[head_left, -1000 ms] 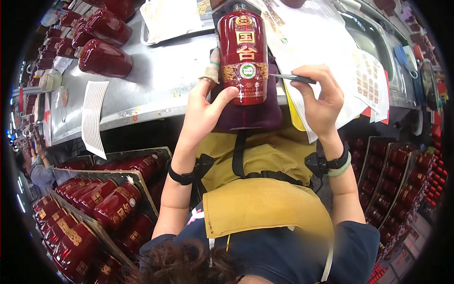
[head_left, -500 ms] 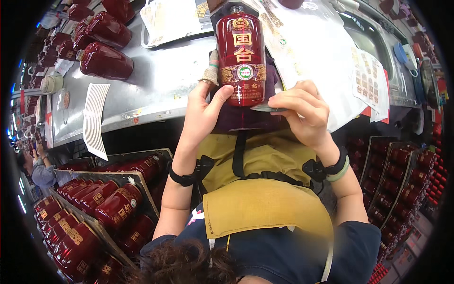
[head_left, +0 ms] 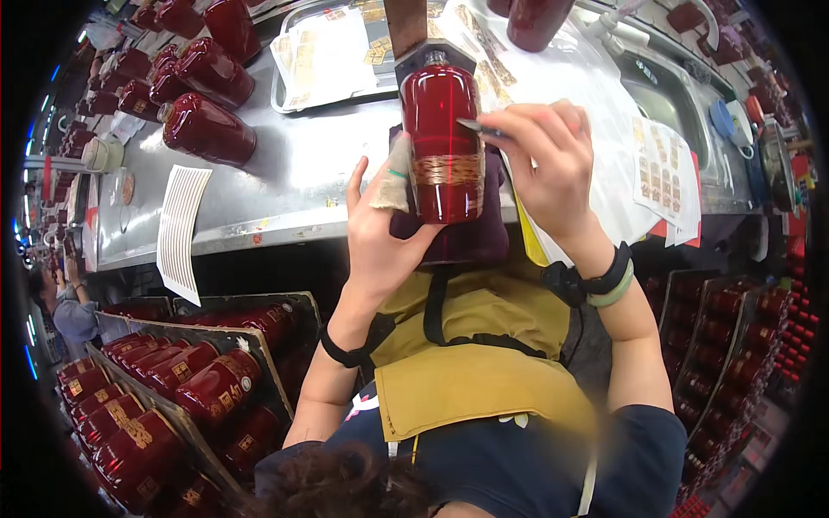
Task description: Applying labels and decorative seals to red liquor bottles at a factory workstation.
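Observation:
My left hand grips a glossy red bottle from the left, with a small beige cloth pressed between palm and glass. The bottle stands on a dark purple pad at the edge of the steel table. Its plain side faces me, with a gold band around the middle. My right hand pinches a thin dark pointed tool, whose tip touches the bottle's upper right side.
Several red bottles lie at the table's far left. A metal tray holds label sheets, and more sheets lie at right. Crates of bottles stand at lower left and at right. Another person is at far left.
The bottle has turned so its labelled front no longer faces me and the plain side shows. My right hand has risen from the bottle's lower right to its upper right with the tool.

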`<action>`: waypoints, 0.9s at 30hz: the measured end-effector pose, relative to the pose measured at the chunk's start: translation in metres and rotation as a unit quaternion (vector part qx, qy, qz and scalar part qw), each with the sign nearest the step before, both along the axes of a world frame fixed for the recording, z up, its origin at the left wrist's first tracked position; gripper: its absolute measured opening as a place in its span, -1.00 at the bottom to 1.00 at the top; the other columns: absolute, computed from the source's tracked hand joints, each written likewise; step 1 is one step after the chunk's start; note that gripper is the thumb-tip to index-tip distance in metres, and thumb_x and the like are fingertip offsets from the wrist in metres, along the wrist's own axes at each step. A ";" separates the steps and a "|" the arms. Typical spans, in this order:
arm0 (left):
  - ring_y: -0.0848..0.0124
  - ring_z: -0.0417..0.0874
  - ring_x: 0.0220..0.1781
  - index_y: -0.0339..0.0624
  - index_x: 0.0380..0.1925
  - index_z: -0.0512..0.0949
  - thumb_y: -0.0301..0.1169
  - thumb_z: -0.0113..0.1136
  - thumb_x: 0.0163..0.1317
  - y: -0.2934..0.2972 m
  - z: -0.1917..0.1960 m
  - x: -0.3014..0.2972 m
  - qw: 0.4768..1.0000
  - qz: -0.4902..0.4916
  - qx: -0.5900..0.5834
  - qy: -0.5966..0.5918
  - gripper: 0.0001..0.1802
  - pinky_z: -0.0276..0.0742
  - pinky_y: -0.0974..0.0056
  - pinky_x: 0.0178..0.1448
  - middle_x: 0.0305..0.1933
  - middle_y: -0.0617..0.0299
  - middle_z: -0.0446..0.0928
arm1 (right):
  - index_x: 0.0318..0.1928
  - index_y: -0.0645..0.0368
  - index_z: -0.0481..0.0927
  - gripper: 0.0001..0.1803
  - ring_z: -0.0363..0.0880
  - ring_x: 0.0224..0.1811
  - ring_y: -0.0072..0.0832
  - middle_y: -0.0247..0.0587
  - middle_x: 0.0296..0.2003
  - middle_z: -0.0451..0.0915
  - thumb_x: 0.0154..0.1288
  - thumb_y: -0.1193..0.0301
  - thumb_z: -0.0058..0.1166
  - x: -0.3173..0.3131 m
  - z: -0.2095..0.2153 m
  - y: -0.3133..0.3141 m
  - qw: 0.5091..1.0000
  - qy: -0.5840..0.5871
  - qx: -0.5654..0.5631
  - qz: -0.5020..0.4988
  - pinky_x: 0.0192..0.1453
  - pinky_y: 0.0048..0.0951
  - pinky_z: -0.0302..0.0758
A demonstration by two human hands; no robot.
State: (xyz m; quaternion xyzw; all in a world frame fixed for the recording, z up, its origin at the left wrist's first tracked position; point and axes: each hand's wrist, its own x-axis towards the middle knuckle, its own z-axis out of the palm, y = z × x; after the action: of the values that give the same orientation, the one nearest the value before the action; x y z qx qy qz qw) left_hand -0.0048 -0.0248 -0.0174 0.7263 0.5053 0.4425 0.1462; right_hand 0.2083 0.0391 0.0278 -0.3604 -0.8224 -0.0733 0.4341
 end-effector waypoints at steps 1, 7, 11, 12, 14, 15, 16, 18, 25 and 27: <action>0.07 0.67 0.23 -0.34 0.20 0.56 -0.44 0.56 -0.06 0.000 0.002 0.002 0.999 0.032 -0.004 -0.022 -0.27 0.11 -0.07 0.65 0.09 -0.10 0.69 | -0.17 0.02 0.75 -0.81 0.59 -0.28 -0.35 -0.40 -0.31 0.69 0.15 0.45 0.35 0.004 -0.001 0.002 0.998 -0.041 0.052 -0.009 -0.13 -0.33 0.43; 0.02 0.56 0.40 -0.42 0.29 0.50 -0.48 0.58 -0.06 -0.002 -0.001 -0.001 1.000 -0.028 -0.004 -0.001 -0.17 0.19 -0.08 0.62 0.40 -0.20 0.49 | -0.19 0.04 0.74 -0.78 0.60 -0.28 -0.36 -0.37 -0.32 0.71 0.11 0.47 0.40 -0.018 0.008 -0.018 0.990 0.017 -0.116 0.077 -0.17 -0.32 0.41; -0.02 0.59 0.37 -0.41 0.31 0.48 -0.33 0.60 0.07 0.008 0.022 -0.026 0.993 -0.073 -0.045 -0.079 -0.18 0.23 -0.04 0.58 0.36 -0.17 0.53 | -0.11 0.19 0.71 -0.74 0.62 -0.27 -0.22 -0.19 -0.29 0.71 0.15 0.58 0.38 0.005 0.016 0.019 0.990 0.079 -0.063 -0.101 -0.08 -0.28 0.48; -0.06 0.62 0.31 -0.43 0.33 0.45 -0.36 0.56 0.11 0.020 0.017 -0.033 0.990 -0.046 -0.080 -0.111 -0.21 0.37 0.02 0.48 0.33 -0.18 0.56 | -0.10 0.21 0.70 -0.77 0.64 -0.25 -0.25 -0.17 -0.29 0.70 0.22 0.59 0.34 0.006 0.017 0.017 0.981 0.132 -0.113 -0.090 -0.07 -0.32 0.52; -0.09 0.68 0.13 -0.46 0.24 0.49 -0.45 0.42 0.22 0.066 0.009 -0.046 0.996 0.024 -0.058 -0.060 -0.40 0.57 0.09 0.17 0.18 -0.25 0.61 | -0.06 0.25 0.66 -0.82 0.67 -0.22 -0.34 -0.16 -0.29 0.68 0.35 0.60 0.24 0.008 0.014 0.011 0.953 0.215 -0.200 -0.071 -0.05 -0.39 0.56; -0.14 0.68 0.07 -0.47 0.11 0.54 -0.47 0.36 0.25 0.088 -0.001 -0.056 0.996 0.066 -0.062 -0.016 -0.55 0.58 0.01 0.10 0.06 -0.27 0.64 | -0.03 0.26 0.64 -0.84 0.68 -0.20 -0.40 -0.18 -0.29 0.67 0.41 0.60 0.19 0.007 0.012 0.009 0.937 0.252 -0.236 -0.056 -0.05 -0.42 0.57; -0.08 0.64 0.28 -0.32 0.39 0.41 -0.49 0.31 0.30 0.115 -0.006 -0.069 0.992 0.062 -0.105 0.026 -0.35 0.53 0.09 0.32 0.24 -0.20 0.61 | 0.03 0.26 0.60 -0.83 0.63 -0.16 -0.49 -0.22 -0.25 0.65 0.49 0.60 0.06 0.004 0.008 0.008 0.930 0.258 -0.260 -0.034 0.00 -0.45 0.53; -0.14 0.64 0.19 -0.36 0.34 0.45 -0.50 0.27 0.30 0.163 -0.021 -0.075 0.989 0.055 -0.097 0.092 -0.41 0.55 0.04 0.24 0.12 -0.26 0.64 | 0.03 0.27 0.59 -0.82 0.60 -0.13 -0.48 -0.21 -0.22 0.63 0.50 0.60 0.01 0.004 0.008 0.006 0.928 0.251 -0.276 -0.024 0.03 -0.46 0.51; -0.17 0.70 -0.16 -0.36 -0.28 0.62 -0.51 0.29 0.19 0.237 -0.041 -0.061 0.982 0.034 -0.069 0.173 -0.86 0.61 -0.10 -0.02 -0.31 -0.26 0.66 | 0.00 0.26 0.59 -0.78 0.42 -0.23 -0.49 -0.25 -0.25 0.47 0.49 0.52 -0.10 0.016 0.002 0.000 0.920 0.233 -0.313 -0.020 -0.08 -0.47 0.37; -0.15 0.70 -0.16 -0.33 -0.28 0.63 -0.49 0.31 0.19 0.242 -0.049 -0.059 0.980 0.036 -0.056 0.187 -0.86 0.61 -0.10 -0.03 -0.33 -0.23 0.66 | 0.00 0.26 0.59 -0.77 0.37 -0.27 -0.50 -0.26 -0.29 0.42 0.48 0.47 -0.07 0.020 -0.001 -0.003 0.913 0.240 -0.329 -0.021 -0.13 -0.47 0.33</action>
State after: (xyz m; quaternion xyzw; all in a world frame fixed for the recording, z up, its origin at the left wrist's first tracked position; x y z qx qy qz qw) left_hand -0.0635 0.2170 -0.0666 0.7683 0.5734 0.2748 0.0733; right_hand 0.2281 0.0364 0.0271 -0.5068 -0.6631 0.2809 0.4739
